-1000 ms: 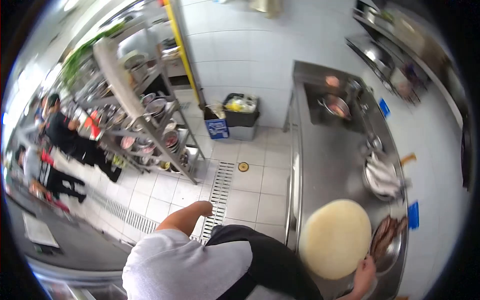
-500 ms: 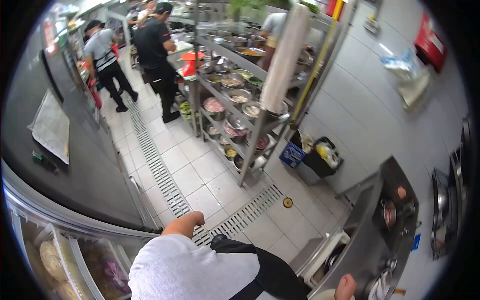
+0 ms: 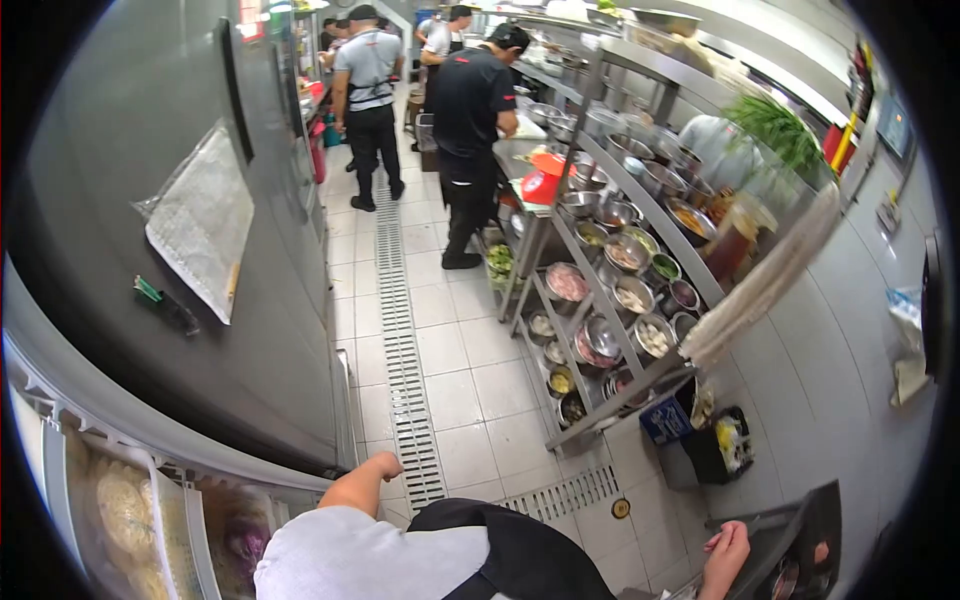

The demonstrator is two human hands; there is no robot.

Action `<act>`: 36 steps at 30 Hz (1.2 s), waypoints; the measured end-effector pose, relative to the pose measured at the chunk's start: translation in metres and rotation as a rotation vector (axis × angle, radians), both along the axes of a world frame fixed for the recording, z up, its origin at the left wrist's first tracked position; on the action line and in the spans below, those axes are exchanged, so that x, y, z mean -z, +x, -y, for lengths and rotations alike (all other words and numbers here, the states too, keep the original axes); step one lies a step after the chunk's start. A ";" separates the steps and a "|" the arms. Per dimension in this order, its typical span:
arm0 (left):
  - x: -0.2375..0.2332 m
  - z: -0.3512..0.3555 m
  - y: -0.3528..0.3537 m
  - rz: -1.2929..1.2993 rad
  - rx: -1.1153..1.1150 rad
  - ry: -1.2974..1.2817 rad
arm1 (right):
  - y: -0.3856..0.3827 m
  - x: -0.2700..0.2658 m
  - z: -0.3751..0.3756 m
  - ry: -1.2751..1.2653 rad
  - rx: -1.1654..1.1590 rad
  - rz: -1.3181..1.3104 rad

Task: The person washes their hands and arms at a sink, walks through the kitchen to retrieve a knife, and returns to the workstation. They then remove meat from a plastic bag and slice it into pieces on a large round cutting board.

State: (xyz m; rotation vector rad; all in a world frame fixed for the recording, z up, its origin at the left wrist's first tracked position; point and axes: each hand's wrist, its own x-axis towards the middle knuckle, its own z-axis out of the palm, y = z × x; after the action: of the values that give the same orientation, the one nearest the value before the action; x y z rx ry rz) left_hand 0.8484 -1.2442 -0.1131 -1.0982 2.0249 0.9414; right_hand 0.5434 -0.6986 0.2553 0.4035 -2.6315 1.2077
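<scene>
My left hand point(image 3: 388, 465) is at the end of my bent arm, close to the lower edge of the grey refrigerator door point(image 3: 270, 330). Its fingers are hidden, so its grip does not show. On the lower right, my right hand point(image 3: 728, 545) is raised beside the dark metal counter point(image 3: 825, 500), with fingers curled in and nothing visible in them. Left of my body is an open refrigerator compartment holding a clear drawer point(image 3: 170, 530). Pale bagged food point(image 3: 125, 510) fills one section, and a purple item point(image 3: 245, 540) lies in another.
A metal rack point(image 3: 600, 420) with several bowls of ingredients stands ahead to the right. Past it, a person in black point(image 3: 475, 110) and a person in grey point(image 3: 370, 70) stand along the aisle. A floor drain point(image 3: 400, 350) runs forward. A black bin point(image 3: 690, 460) sits by the wall.
My view has turned right-to-left, so the rack and aisle appear further right. My right hand has risen and shows curled fingers. My left arm stays near the door.
</scene>
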 end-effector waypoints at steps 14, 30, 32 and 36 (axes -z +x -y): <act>-0.047 0.040 -0.013 -0.328 -0.855 0.109 | -0.189 -0.025 0.235 -0.391 -0.120 -0.080; 0.046 0.040 0.083 -0.068 0.208 0.190 | -0.384 0.087 0.143 -0.477 0.260 -0.482; 0.057 0.091 0.044 0.224 -0.031 0.221 | -0.352 0.074 0.148 -0.408 0.342 -0.420; 0.054 0.209 -0.073 0.141 0.321 -0.050 | -0.281 0.047 0.200 -0.321 0.419 -0.435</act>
State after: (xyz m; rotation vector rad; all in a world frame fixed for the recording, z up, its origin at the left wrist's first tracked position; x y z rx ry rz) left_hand 0.7750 -1.4530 -0.1671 -0.8069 2.0376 0.6348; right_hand 0.2627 -0.8988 0.2081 0.0402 -1.9819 1.2052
